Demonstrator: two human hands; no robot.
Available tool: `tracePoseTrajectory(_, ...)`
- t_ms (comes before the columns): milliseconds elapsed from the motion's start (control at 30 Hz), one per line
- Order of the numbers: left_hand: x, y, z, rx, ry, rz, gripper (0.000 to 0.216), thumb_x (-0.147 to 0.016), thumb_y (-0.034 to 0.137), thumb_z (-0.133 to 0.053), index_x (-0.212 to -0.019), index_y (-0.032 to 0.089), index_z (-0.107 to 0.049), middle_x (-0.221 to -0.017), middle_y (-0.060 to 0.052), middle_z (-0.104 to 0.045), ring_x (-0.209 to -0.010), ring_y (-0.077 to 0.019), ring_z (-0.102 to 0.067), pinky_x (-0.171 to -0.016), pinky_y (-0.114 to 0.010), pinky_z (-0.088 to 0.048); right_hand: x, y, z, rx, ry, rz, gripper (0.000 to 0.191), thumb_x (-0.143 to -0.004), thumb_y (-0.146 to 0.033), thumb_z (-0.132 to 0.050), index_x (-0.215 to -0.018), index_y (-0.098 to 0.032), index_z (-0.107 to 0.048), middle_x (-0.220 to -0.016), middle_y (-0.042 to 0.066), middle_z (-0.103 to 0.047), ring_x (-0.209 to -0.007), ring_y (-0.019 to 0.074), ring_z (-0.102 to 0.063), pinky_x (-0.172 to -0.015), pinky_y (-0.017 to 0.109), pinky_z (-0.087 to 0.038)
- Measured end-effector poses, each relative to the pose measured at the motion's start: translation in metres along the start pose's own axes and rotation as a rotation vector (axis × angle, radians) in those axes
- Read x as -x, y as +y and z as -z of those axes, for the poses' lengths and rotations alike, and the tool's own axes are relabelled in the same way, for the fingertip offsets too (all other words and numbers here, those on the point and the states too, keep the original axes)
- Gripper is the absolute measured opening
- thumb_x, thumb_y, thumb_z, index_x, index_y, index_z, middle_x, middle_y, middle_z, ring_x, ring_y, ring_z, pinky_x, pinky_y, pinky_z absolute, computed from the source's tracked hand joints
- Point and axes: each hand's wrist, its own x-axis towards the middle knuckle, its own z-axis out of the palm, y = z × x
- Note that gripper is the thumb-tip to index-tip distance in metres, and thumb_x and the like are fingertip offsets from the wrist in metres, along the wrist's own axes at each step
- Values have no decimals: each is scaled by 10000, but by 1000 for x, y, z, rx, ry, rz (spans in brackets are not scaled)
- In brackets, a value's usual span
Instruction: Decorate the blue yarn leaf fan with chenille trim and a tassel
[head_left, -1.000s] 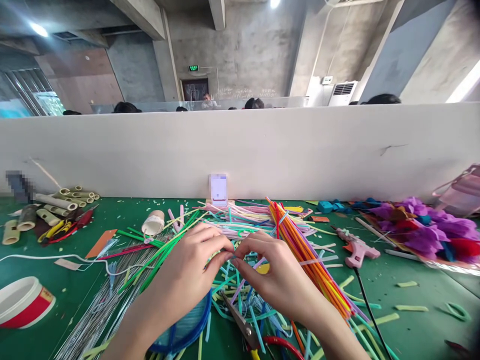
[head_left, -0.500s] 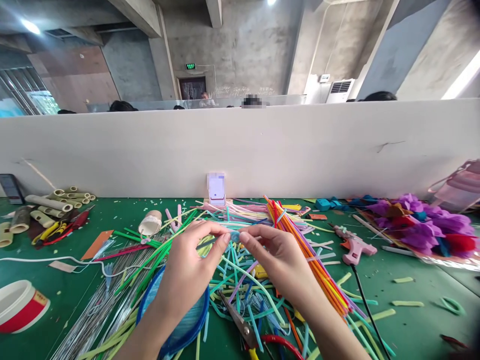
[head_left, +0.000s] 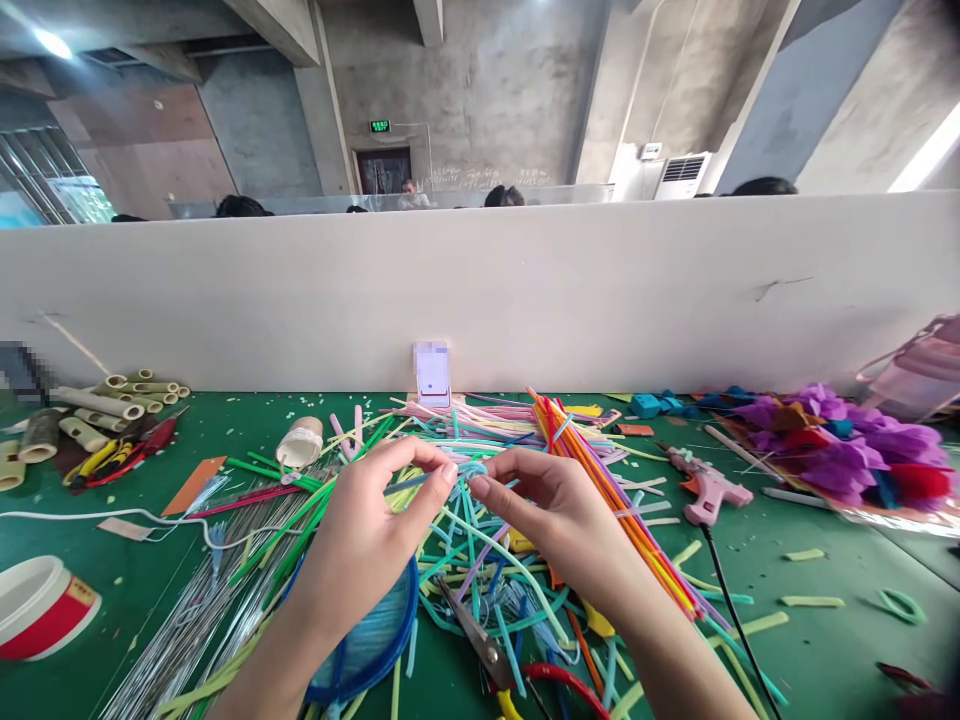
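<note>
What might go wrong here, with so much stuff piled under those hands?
The small blue piece pinched between the left hand and right hand may slip and vanish into the strips below. The open scissors lie close under the wrists and might nick one. The glue gun cord runs beside the right forearm and may snag.

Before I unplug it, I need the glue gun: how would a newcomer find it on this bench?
Start at the white partition behind the green table and look right, toward the purple petal heap. Left of that heap lies the glue gun: pale pink, pistol-shaped, with a black cord trailing toward you, unlike the straight coloured sticks beside it.
</note>
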Motion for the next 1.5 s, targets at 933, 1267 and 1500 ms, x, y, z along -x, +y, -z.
tracePoseTrajectory(933,11,-27,41,-289,-269,31,178,-912,338,-612,-802,260,-727,-884,-3,-742,-883,-206,-661,-786,-307,-462,0,4,-21,232,32,34,246,-877,-441,-668,-963,-215,-715,-945,45,-739,-854,205,-663,-694,308,-466)
tracePoseTrajectory(1267,156,-100,36,-97,-45,607,365,-890,504,-570,-782,197,-735,-714,-29,-696,-680,-201,-604,-612,-264,-418,5,9,-49,346,-115,49,218,-915,-404,-596,-938,-235,-731,-947,48,-755,-859,229,-688,-691,324,-506)
tracePoseTrajectory(1500,176,-103,5,-119,52,731,470,-880,592,-549,-709,187,-715,-620,-28,-656,-574,-176,-514,-544,-260,-328,7,13,-55,373,-216,42,233,-933,-410,-576,-937,-241,-736,-968,38,-760,-880,232,-692,-737,331,-516)
